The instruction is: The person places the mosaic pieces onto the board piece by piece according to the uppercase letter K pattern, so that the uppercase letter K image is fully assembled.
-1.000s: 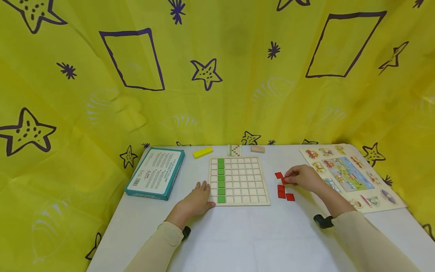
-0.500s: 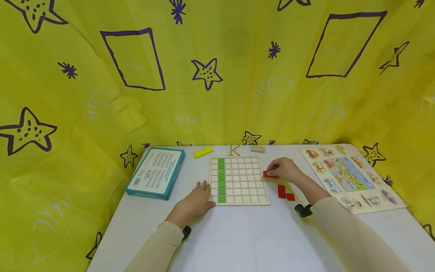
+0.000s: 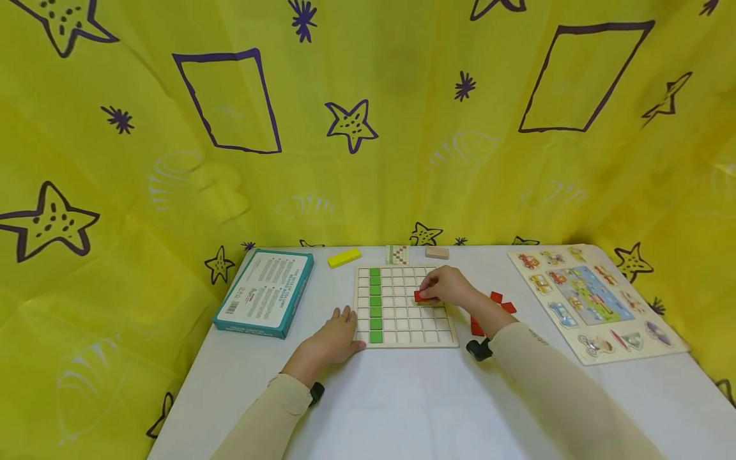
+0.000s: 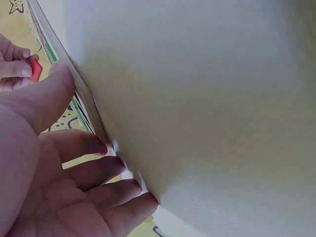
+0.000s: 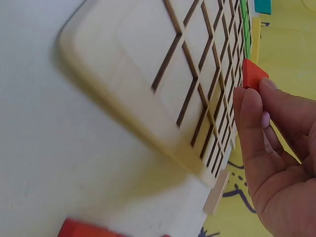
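A wooden grid board (image 3: 401, 322) lies on the table, with one column of green square tiles (image 3: 375, 312) near its left side. My left hand (image 3: 333, 337) rests at the board's front left corner, fingers extended; in the left wrist view its thumb touches the board's edge. Over the right half of the grid, my right hand (image 3: 451, 286) pinches a red square tile (image 5: 253, 74) between thumb and fingertips. The tile is tilted and held above the cells in the right wrist view. More red tiles (image 3: 496, 297) lie right of the board, partly hidden by the right forearm.
Behind the board are a yellow block (image 3: 345, 258), a small pattern card (image 3: 397, 254) and a plain wooden block (image 3: 437, 253). A teal-edged box (image 3: 264, 292) lies at left, a picture puzzle board (image 3: 598, 303) at right. A yellow curtain (image 3: 368, 185) hangs behind.
My right hand has picked up a red tile from the loose ones and carried it left, over the board. The left hand has stayed at the board's corner.
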`<control>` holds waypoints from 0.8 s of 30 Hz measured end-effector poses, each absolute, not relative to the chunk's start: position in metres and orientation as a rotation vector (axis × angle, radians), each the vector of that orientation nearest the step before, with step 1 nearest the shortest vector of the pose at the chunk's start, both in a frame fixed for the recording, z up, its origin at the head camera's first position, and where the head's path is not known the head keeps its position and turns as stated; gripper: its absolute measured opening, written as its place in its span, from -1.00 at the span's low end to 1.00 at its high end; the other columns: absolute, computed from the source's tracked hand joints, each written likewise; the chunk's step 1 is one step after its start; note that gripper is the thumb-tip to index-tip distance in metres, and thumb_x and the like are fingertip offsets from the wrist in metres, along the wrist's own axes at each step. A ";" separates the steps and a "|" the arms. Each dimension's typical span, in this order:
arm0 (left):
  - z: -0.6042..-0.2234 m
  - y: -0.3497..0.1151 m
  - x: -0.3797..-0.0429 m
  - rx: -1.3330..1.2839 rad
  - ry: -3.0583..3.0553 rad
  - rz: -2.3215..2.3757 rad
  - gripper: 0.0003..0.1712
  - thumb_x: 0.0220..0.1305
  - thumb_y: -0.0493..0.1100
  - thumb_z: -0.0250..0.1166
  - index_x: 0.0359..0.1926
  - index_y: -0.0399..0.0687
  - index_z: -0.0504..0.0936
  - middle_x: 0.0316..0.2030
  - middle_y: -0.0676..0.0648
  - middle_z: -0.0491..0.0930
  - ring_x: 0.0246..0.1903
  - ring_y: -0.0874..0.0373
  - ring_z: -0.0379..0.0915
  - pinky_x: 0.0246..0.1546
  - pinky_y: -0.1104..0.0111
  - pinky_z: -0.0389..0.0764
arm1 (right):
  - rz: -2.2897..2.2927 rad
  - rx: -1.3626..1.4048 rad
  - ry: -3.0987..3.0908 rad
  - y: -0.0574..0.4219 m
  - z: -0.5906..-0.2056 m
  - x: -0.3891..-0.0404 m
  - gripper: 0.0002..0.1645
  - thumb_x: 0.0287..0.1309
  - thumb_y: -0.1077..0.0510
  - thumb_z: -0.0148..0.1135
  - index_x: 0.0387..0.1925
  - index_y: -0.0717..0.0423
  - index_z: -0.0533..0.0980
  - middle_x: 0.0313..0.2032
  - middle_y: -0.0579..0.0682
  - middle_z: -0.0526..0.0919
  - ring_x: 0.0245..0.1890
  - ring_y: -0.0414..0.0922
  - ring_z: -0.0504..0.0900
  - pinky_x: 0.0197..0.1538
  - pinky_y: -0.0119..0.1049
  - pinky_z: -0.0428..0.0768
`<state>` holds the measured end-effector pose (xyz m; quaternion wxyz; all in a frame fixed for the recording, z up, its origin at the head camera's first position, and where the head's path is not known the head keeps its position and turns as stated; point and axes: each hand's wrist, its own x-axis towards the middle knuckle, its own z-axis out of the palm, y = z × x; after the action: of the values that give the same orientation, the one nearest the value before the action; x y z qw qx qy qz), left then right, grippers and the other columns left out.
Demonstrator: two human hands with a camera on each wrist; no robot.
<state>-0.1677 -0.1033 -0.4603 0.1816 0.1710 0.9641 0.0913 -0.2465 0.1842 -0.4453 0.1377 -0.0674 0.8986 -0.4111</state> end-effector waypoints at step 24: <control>-0.462 -0.103 -0.170 0.497 2.731 0.237 -0.08 0.40 0.12 0.26 0.49 -0.39 0.16 0.51 -0.34 0.07 0.51 -0.26 -0.09 0.43 -0.01 0.16 | -1.255 -0.168 2.551 0.143 -0.459 -0.255 -0.92 0.11 0.29 0.48 -0.39 0.22 0.68 -0.44 0.03 0.67 -0.57 -0.22 0.61 -0.44 -0.38 0.65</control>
<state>-0.1695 -0.1029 -0.4619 0.1769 0.1755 0.9648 0.0838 -0.2554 0.1430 -0.4595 0.1464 -0.0585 0.8860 -0.4360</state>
